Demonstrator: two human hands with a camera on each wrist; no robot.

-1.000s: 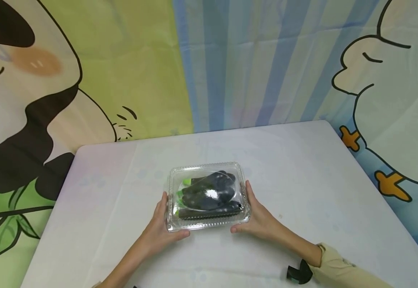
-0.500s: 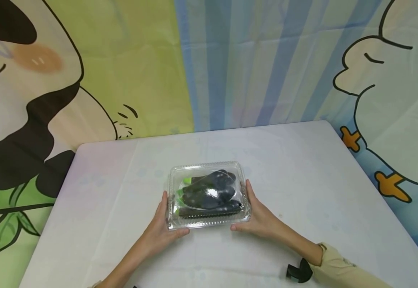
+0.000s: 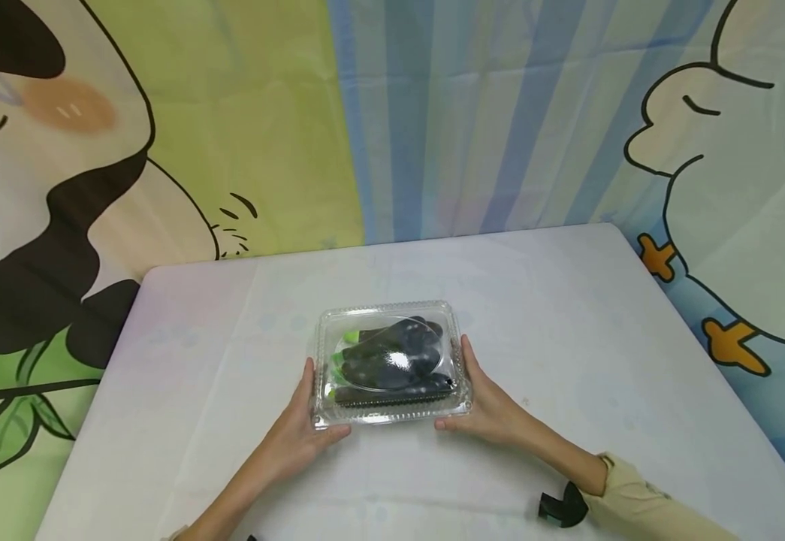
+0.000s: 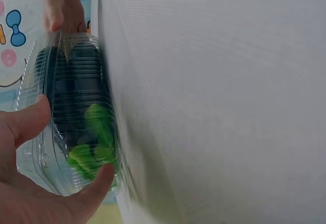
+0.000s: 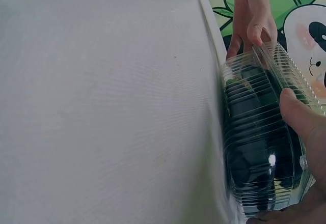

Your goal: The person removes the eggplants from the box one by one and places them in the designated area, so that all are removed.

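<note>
Almost no change is shown over the last second. In the head view the clear plastic box (image 3: 392, 417) sits a touch higher in the frame, but nearly the same shift is seen in the far edge of the table (image 3: 541, 293) and in the printed backdrop (image 3: 466, 113), so most of it is probably to be put down to a movement of the head.

The box is held by both hands over the middle of the table, towards the near side. Its left end is gripped by the left hand (image 3: 300, 436), with the thumb brought round to the near side; its right end is gripped in the same way by the right hand (image 3: 490, 409). In both wrist views the rim is pressed by a thumb while lower parts are held by other fingers. The box is seen close to the white cloth, but whether it is touching or held just above cannot be told.

Through the lid (image 3: 333, 324), which appears closed, several dark eggplants (image 3: 392, 368) are seen, their green ends turned to the left. A small black object (image 3: 563, 506) is seen beside the right sleeve (image 3: 642, 500).

For the work in hand, a steady hold may be judged: no end has been let go, and nothing has been taken out.
</note>
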